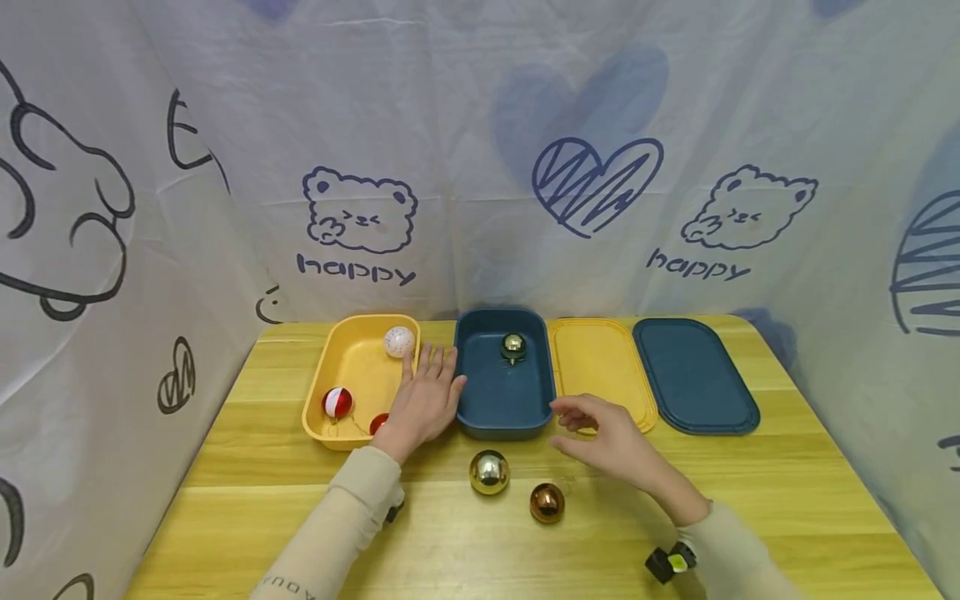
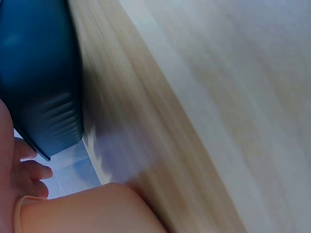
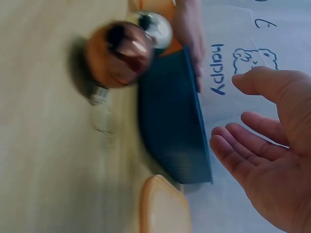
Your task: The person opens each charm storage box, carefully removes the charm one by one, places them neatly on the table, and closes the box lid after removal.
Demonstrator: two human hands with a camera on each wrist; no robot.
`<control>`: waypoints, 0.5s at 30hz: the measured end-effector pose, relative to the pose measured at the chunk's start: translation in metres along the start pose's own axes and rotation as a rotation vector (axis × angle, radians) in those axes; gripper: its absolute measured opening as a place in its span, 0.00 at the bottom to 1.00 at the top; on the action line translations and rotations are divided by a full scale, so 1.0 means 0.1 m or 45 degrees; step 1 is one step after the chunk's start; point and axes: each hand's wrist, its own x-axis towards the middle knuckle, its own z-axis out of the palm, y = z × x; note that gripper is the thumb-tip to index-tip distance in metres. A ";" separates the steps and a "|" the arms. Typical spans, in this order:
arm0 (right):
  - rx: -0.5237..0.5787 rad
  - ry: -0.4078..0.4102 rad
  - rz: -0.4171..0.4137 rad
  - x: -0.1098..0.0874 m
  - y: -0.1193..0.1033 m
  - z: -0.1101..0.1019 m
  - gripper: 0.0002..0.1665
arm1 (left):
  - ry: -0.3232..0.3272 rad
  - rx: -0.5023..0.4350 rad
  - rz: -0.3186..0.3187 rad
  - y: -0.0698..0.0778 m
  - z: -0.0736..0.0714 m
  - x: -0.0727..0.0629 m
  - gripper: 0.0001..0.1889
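My left hand, fingers straight and spread, lies over the right rim of the yellow box. A speckled white ball, a red and white ball and a partly covered red ball are in that box. Beside it stands the blue box with a dark green bauble inside. My right hand hovers near the blue box's front right corner, fingers loosely bent and holding nothing. Before the boxes lie a gold bauble and a copper bauble, whose metal cap shows in the right wrist view.
Right of the blue box, a yellow lid and a blue lid lie flat on the wooden table. Behind the table hangs a white cloth printed with bears and hearts.
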 end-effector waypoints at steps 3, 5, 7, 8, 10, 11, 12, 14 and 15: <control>-0.007 0.038 0.003 0.14 -0.01 -0.05 0.26 | 0.001 -0.011 -0.004 -0.01 0.01 0.00 0.32; 0.000 0.057 0.009 0.24 -0.01 -0.06 0.26 | 0.001 -0.016 -0.005 -0.01 0.01 0.00 0.32; -0.001 0.065 0.021 0.35 -0.01 -0.08 0.26 | 0.002 -0.016 -0.005 -0.01 0.01 0.00 0.32; -0.005 0.068 0.025 0.40 -0.01 -0.08 0.27 | 0.003 -0.015 -0.005 -0.01 0.01 0.00 0.32; -0.017 0.073 0.040 0.51 -0.02 -0.09 0.28 | 0.005 -0.016 -0.005 -0.01 0.00 0.00 0.32; -0.022 0.074 0.049 0.56 -0.02 -0.09 0.28 | 0.004 -0.016 -0.005 -0.01 0.00 0.00 0.32; -0.024 0.074 0.059 0.61 -0.02 -0.09 0.28 | 0.005 -0.018 -0.004 -0.01 0.00 0.00 0.32; -0.027 0.073 0.071 0.71 -0.01 -0.08 0.29 | 0.008 -0.024 -0.003 -0.01 0.00 -0.01 0.32; -0.026 0.072 0.080 0.76 0.00 -0.07 0.29 | 0.009 -0.027 -0.002 -0.01 0.01 -0.01 0.32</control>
